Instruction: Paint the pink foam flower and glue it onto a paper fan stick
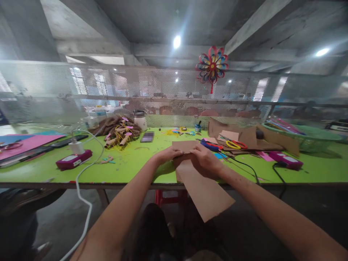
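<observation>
A sheet of brown kraft paper [202, 185] lies across the table's front edge, its lower part hanging over. My left hand [169, 153] grips the paper near a crease, fingers pressed together on it. My right hand [204, 156] is closed on the same crease from the other side. Beyond the fingers, another brown portion [185, 146] rests flat on the tabletop; whether it is the same sheet I cannot tell. Close by my right hand is a blue-handled tool [209, 145], its working end partly hidden.
Yellow-and-red-handled scissors [234, 144] lie on brown card [246, 134] at right. Purple power blocks [74, 159] stand on both sides, with a white cable [81, 192] crossing the left edge. Rolled paper tubes [125, 137], a jar [140, 120] and a green basket [312, 139] stand farther back.
</observation>
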### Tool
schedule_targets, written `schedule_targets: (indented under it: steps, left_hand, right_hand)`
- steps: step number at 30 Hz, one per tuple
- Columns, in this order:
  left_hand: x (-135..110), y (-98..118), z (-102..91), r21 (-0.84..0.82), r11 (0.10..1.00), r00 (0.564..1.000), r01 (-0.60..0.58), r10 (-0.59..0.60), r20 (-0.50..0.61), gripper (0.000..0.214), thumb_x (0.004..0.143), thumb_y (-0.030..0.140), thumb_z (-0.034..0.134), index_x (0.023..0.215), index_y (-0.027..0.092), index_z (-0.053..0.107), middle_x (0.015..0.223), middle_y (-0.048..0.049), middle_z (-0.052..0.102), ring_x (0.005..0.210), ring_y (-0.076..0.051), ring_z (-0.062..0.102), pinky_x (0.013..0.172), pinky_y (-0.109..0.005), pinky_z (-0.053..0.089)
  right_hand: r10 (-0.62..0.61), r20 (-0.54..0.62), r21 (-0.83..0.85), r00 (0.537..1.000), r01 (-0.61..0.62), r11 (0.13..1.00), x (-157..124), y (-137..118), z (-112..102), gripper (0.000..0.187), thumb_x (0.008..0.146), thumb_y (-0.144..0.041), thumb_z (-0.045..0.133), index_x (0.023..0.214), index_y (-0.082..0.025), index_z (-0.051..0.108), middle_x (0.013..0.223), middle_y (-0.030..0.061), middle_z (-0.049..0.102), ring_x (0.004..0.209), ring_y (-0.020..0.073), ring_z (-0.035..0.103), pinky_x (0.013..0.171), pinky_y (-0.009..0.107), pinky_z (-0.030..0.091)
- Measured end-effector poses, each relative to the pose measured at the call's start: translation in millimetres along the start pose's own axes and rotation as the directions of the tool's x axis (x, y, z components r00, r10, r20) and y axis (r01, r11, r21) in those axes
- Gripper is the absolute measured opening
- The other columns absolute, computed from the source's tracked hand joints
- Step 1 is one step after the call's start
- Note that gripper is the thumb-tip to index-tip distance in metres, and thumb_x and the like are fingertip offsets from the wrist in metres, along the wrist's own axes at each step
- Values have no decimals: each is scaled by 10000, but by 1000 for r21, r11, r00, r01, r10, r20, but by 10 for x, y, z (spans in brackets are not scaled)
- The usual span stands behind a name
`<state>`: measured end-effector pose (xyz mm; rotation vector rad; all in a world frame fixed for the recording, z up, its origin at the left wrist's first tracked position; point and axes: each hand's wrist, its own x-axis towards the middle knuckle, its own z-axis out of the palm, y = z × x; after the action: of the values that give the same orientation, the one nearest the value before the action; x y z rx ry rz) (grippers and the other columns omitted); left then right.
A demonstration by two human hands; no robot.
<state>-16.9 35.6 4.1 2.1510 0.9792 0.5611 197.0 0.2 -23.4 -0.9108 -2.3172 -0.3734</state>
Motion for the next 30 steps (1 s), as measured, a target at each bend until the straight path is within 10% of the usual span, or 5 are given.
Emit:
schedule_targets:
  steps: [9, 16, 23, 30]
  left_hand:
    - [-17, 26, 14, 23, 999, 998, -35, 34, 58, 333, 798, 416, 499, 655, 130, 594, 544, 20, 435, 512, -89, 317, 504, -249, 232]
    - [-15, 8, 21, -42, 998, 997, -45, 48, 68, 335, 781, 442, 529, 722, 122, 608, 594, 8, 467, 549, -95, 355, 525, -244, 266]
    - [-9, -21, 22, -18, 998, 996, -56, 57, 68, 352, 788, 465, 511, 733, 126, 588, 618, 18, 477, 564, -92, 384, 543, -232, 293]
    - [6, 47, 69, 115, 987, 994, -108, 106, 23, 413, 787, 529, 489, 713, 129, 558, 597, 24, 446, 557, -89, 368, 523, -227, 272]
  right_hand:
    - [252, -88, 355, 964, -206, 912, 42, 35, 75, 172, 793, -135, 499, 902, -152, 631, 886, 90, 573, 832, 182, 535, 763, 320, 442]
    - [377, 430, 730, 820, -562, 389, 80, 245, -15, 382, 732, -236, 549, 1103, -148, 579, 877, 60, 602, 700, 135, 561, 627, 259, 463]
    - [344, 442, 571, 828, -556, 604, 184, 194, 110, 403, 751, -503, 566, 592, -133, 553, 486, -21, 470, 464, 84, 416, 450, 217, 294]
    - [391, 443, 699, 806, -584, 412, 118, 260, 215, 408, 705, -533, 599, 610, -143, 528, 441, -68, 397, 368, 49, 322, 380, 200, 226]
